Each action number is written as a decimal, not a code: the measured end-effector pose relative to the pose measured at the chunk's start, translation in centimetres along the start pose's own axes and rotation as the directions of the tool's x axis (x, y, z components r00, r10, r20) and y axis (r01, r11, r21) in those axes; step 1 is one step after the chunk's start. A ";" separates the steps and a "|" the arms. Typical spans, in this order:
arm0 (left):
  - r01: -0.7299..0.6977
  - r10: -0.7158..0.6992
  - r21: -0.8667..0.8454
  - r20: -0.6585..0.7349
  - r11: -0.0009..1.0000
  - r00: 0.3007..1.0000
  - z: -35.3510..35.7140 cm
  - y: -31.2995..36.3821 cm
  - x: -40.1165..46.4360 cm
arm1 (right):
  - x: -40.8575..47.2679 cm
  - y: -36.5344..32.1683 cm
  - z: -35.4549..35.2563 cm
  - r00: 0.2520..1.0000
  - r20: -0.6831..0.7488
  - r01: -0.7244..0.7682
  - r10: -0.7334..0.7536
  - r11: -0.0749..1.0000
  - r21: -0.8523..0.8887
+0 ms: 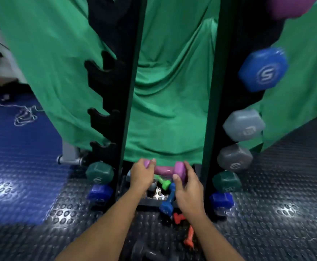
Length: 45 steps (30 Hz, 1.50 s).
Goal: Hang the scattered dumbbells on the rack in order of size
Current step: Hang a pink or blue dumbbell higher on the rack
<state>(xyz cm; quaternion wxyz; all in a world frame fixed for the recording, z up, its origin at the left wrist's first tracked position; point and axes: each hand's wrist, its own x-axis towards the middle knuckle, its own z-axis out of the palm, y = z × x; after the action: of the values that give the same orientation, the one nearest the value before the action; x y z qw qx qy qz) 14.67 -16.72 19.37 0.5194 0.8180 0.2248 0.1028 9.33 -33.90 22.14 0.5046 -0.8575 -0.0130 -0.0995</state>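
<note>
Both hands curled around a purple dumbbell [165, 170] low between the black rack [123, 102] uprights: left hand [141, 175] gripping its left head, right hand [187, 187] its right head, above small dumbbells scattered on the floor.

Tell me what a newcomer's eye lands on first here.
Both hands grip a purple dumbbell low at centre, the left hand on one end and the right hand on the other. Either side stands the black rack, its right column holding dumbbells, among them a big blue dumbbell. A green cloth hangs behind.
</note>
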 end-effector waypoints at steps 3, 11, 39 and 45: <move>-0.036 0.035 -0.052 -0.028 0.998 0.999 -2.9 3.2 -2.3 | -0.5 -3.6 -1.8 0.997 -0.073 0.014 -0.014 1.000 -0.005; -0.261 0.265 0.043 -0.145 0.964 0.953 -10.1 12.4 -8.8 | -1.8 -12.3 -7.1 0.983 -0.156 0.101 -0.099 0.995 0.009; -0.604 0.497 -0.139 -0.440 0.785 0.748 -30.1 31.4 -7.7 | 0.6 -36.2 -12.8 0.847 -0.088 0.493 -0.524 0.715 0.496; -0.607 0.500 -0.239 -0.384 0.758 0.776 -31.6 32.4 -3.8 | 2.5 -37.6 -8.7 0.859 -0.112 0.483 -0.500 0.719 0.500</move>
<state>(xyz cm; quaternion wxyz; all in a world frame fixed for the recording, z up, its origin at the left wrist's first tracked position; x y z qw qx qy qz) 7.09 -4.72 62.53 0.5615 0.7166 0.0231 0.4130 5.78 -23.23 59.09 0.6685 -0.6590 -0.2736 -0.2095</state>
